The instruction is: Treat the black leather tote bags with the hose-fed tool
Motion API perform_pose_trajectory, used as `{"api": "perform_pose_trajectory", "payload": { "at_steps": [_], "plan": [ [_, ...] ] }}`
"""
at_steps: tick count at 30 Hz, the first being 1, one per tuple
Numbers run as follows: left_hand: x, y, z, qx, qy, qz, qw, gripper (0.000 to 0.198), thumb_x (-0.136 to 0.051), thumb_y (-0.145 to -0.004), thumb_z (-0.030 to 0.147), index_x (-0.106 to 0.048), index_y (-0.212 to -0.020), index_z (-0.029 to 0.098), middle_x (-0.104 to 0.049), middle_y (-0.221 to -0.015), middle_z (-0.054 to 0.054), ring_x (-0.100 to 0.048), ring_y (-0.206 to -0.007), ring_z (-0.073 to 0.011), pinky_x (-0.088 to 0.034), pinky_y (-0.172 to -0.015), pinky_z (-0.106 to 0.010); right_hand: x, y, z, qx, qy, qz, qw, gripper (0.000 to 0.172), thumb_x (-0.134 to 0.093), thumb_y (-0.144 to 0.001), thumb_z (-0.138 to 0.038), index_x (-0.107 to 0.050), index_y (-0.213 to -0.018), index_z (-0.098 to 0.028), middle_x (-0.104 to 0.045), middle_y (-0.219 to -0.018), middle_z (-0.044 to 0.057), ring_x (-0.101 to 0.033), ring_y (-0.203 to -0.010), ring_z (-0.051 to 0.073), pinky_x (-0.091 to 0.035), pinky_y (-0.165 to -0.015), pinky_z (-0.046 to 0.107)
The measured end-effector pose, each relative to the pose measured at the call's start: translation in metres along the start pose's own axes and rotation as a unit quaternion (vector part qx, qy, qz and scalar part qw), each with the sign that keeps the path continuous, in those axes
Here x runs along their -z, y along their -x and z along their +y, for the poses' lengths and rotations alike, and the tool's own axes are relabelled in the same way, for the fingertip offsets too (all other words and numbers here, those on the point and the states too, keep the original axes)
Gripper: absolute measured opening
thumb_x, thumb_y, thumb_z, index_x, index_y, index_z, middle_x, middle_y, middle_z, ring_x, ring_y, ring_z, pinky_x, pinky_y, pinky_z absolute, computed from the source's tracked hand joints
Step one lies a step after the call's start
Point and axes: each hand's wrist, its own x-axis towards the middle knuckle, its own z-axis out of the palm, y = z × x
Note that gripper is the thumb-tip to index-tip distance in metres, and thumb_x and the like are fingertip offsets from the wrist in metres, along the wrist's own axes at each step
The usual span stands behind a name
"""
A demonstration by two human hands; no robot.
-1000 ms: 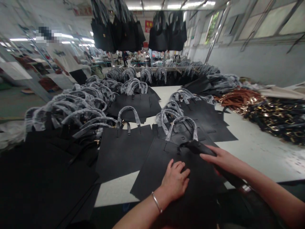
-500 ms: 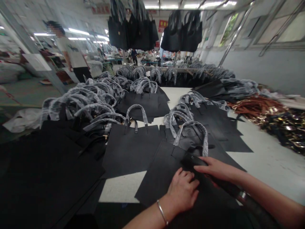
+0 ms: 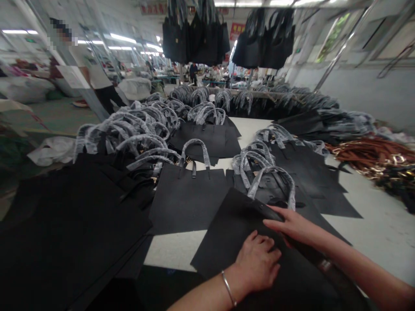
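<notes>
In front of me a black bag panel lies at a slant, its upper edge below a plastic-wrapped handle. My left hand, a silver bangle at its wrist, rests on the panel with bent fingers and holds nothing I can see. At the panel's upper right, my right hand closes around a long dark object that runs back under the forearm. A blurred shiny band shows on it; its kind is unclear. Left of the panel lies a black tote bag piece with a wrapped handle.
Stacked black bag pieces fill the left, with wrapped handles behind. Brown straps and gold-coloured buckles lie on the white table at right. Finished-looking black bags hang overhead. A person stands at back left.
The view has swung slightly left. Slits seen near the panel's upper edge no longer show. Both hands stay close to the same places on the panel.
</notes>
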Motion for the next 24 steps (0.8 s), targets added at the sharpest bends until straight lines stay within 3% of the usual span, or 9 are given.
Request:
{"api": "perform_pose_trajectory", "payload": {
  "at_steps": [3,9,15,20,24],
  "plan": [
    [0.002,-0.001,0.0,-0.001,-0.009,0.004,1.0,0.031,-0.048,-0.093,0.04,-0.06,-0.114,0.022,-0.059,-0.123,-0.005,-0.049,-0.117,-0.0211,-0.027,-0.113,-0.041,0.0,0.0,-0.003,-0.019,0.056,-0.037,0.998,0.055,-0.061,-0.083,-0.042,-0.056,-0.131,-0.017,-0.068,-0.064,-0.001,-0.055,-0.035,0.014,-0.039,-0.032,0.021],
    [0.004,-0.002,0.0,-0.009,-0.025,0.003,1.0,0.03,-0.047,-0.093,0.039,-0.06,-0.113,0.021,-0.062,-0.113,-0.005,-0.051,-0.113,-0.0207,-0.028,-0.111,-0.039,-0.01,-0.016,-0.022,0.034,0.145,-0.012,0.989,0.049,-0.064,-0.08,-0.039,-0.065,-0.123,-0.016,-0.073,-0.08,0.004,-0.068,-0.061,0.02,-0.05,-0.051,0.023],
    [0.003,0.0,0.0,-0.007,-0.021,0.017,1.0,0.032,-0.046,-0.094,0.04,-0.058,-0.116,0.022,-0.059,-0.119,-0.005,-0.049,-0.117,-0.0221,-0.028,-0.111,-0.04,-0.007,-0.009,-0.031,0.017,0.137,-0.072,0.988,0.055,-0.061,-0.081,-0.037,-0.058,-0.131,-0.016,-0.072,-0.077,0.003,-0.061,-0.044,0.016,-0.044,-0.038,0.022],
    [0.003,-0.003,0.001,-0.005,-0.025,0.003,1.0,0.028,-0.049,-0.092,0.039,-0.061,-0.11,0.02,-0.063,-0.113,-0.005,-0.053,-0.113,-0.0221,-0.033,-0.108,-0.04,-0.018,-0.016,-0.041,0.076,0.164,0.005,0.984,0.052,-0.068,-0.075,-0.033,-0.066,-0.123,-0.013,-0.075,-0.085,0.006,-0.071,-0.073,0.024,-0.052,-0.064,0.026],
    [-0.002,0.0,-0.003,-0.004,0.001,0.0,1.0,0.03,-0.047,-0.094,0.035,-0.058,-0.118,0.022,-0.059,-0.126,-0.004,-0.051,-0.119,-0.0205,-0.029,-0.113,-0.042,-0.018,-0.017,-0.047,0.082,0.123,0.036,0.988,0.065,-0.059,-0.083,-0.042,-0.048,-0.141,-0.014,-0.07,-0.063,-0.001,-0.066,-0.049,0.019,-0.048,-0.049,0.024]
  ]
}}
